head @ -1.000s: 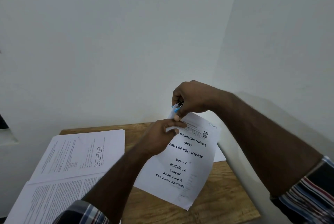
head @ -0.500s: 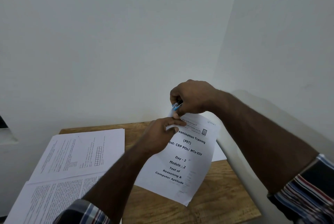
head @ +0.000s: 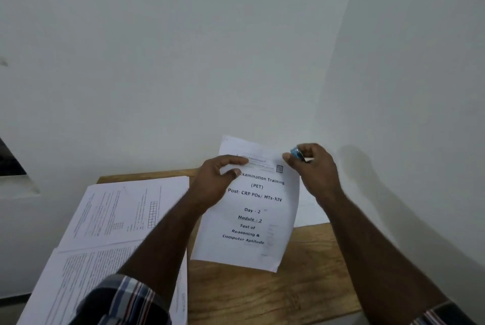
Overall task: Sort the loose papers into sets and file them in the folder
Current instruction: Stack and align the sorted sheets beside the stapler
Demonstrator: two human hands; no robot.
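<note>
Head view: a person at a wooden desk (head: 301, 285) set into a white corner, both forearms reaching forward.
Left hand (head: 217, 180): pinches the top edge of the printed set (head: 252, 219) between thumb and fingers, holding it up off the desk.
Right hand (head: 315, 167): curled round a small blue object (head: 296, 152), just beside the set's upper right corner; I cannot tell what it is.
Where the papers are: the held set hangs above the desk's middle; other loose sheets (head: 118, 219) lie spread at the left. No folder shows.
Handling: thin, light, floppy sheets, likely to sag or fan if held by one corner; I would grip along the top edge.
Readable print: "Examination Training (PET)", "Post: CRP POs/ MTs-XIV", "Day - 2", "Module - 2", "Test of Reasoning & Computer Aptitude".
</note>
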